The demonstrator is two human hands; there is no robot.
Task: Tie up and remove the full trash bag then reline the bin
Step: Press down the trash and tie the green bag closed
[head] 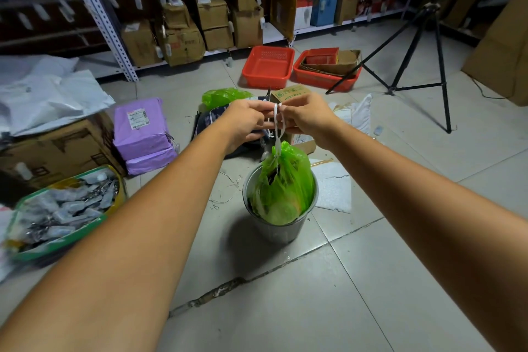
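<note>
Two bare hands meet above the bin in the head view, both pinching a white drawstring. Left hand grips the string from the left with fingers curled tight; right hand grips it from the right, fingertips closed on the same strand. From between the hands the drawstring hangs down to the gathered neck of a green bag. That bag is full and cinched at the top, its lower part sitting inside the metal bin while its neck rises above the rim. The bin stands on a tiled floor.

Beyond the hands lies a second green bag, crumpled on the floor among flattened boxes. Two red baskets sit farther back, beside a black tripod. Purple parcels are stacked at the left, near a cardboard box. Shelves of cartons line the back wall.
</note>
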